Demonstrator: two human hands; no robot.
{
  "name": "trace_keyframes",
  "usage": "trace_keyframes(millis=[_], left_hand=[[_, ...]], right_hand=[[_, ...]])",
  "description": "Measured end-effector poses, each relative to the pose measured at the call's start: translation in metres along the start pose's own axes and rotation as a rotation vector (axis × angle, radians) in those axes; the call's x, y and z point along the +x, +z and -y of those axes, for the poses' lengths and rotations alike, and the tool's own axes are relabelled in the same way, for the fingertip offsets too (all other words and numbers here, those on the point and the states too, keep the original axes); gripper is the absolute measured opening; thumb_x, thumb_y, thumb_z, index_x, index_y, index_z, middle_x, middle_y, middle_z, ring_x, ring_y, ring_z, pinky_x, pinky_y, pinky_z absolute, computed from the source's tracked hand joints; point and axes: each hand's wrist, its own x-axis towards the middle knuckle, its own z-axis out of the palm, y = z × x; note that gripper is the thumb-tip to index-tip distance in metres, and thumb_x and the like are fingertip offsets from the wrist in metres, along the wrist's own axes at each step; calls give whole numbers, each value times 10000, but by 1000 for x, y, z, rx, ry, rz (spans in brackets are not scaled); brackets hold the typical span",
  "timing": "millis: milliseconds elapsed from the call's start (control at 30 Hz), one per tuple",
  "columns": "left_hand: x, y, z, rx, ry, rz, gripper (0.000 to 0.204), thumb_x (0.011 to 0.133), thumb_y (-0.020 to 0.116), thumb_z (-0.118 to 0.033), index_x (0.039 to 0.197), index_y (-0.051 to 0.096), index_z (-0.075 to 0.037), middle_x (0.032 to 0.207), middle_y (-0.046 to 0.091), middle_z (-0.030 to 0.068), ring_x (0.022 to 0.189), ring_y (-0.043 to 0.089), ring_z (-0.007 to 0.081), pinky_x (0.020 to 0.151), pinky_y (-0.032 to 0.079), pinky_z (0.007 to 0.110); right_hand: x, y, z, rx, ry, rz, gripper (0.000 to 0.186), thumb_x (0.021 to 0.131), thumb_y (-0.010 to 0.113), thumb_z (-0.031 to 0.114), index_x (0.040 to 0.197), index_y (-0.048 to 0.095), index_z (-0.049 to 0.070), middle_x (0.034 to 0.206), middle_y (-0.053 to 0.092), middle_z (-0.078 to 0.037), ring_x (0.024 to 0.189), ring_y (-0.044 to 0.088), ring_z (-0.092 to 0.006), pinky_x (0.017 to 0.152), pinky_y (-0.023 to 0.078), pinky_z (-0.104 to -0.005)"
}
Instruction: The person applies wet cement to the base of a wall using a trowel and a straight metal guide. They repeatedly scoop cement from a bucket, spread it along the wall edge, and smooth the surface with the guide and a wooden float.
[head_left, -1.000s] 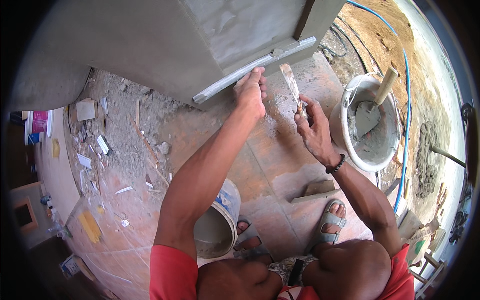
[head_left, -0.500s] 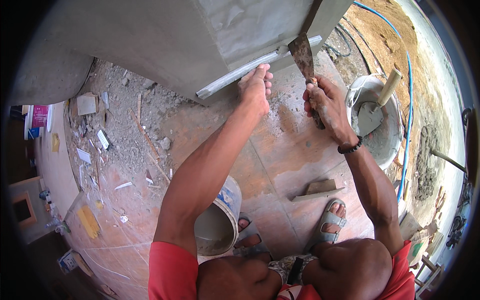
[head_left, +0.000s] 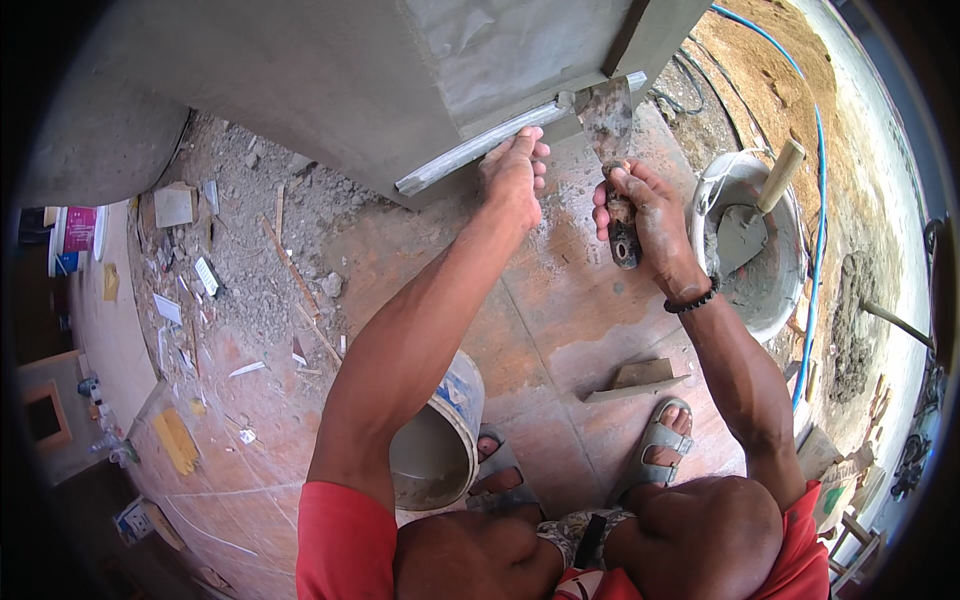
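A pale straight strip [head_left: 430, 170] lies along the lower edge of the grey plastered face [head_left: 280, 80]. My left hand [head_left: 512, 170] is closed on the strip, fingers curled at its front. My right hand [head_left: 638, 220] grips a dirty putty knife [head_left: 606, 112] by its dark handle, the wide blade pointing up against the strip's right part, beside a small grey lump [head_left: 565, 99]. Whether the blade touches the plaster behind I cannot tell.
A bucket [head_left: 780, 300] with a wooden-handled trowel [head_left: 780, 172] stands right; a second bucket [head_left: 467, 395] sits between my left forearm and foot. A hose [head_left: 817, 230] runs past a sand pile [head_left: 800, 40]. Debris [head_left: 190, 290] litters the left ground; a tile piece [head_left: 640, 375] lies near my right foot.
My right hand has raised the putty knife to the strip and turned it, then shifted slightly left. My left hand stays on the strip, moved a little right and up since the first frame.
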Motion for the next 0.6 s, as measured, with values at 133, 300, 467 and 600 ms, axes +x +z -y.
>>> trace_keyframes(millis=[133, 300, 467, 600], left_hand=[[0, -1, 1, 10, 15, 5, 211, 951, 573, -256, 1001, 652, -67, 806, 540, -7, 649, 444, 106, 553, 360, 236], [0, 1, 2, -27, 1, -11, 214, 953, 568, -251, 1020, 647, -64, 809, 543, -4, 651, 444, 107, 556, 358, 235], [0, -2, 0, -6, -6, 14, 227, 956, 563, -250, 1060, 630, -60, 807, 544, -2, 648, 444, 103, 547, 358, 232], [2, -2, 1, -13, -2, 23, 222, 956, 563, -247, 1063, 623, -62, 801, 542, -3, 643, 445, 101, 534, 356, 228]], right_hand=[[-4, 10, -9, 105, 35, 47, 130, 973, 460, 132, 1035, 492, 22, 773, 597, -83, 587, 595, -140, 512, 531, -272], [-1, 16, -18, 232, 15, 126, 139, 976, 452, 132, 1042, 500, 20, 798, 605, -86, 601, 604, -138, 525, 537, -273], [6, 3, -12, -171, -118, 35, 275, 955, 495, 167, 1163, 519, -11, 783, 576, -46, 599, 572, -109, 528, 483, -246], [12, -7, -11, -457, -206, -27, 402, 912, 554, 156, 1264, 521, -36, 801, 589, -49, 638, 562, -103, 560, 454, -251]])
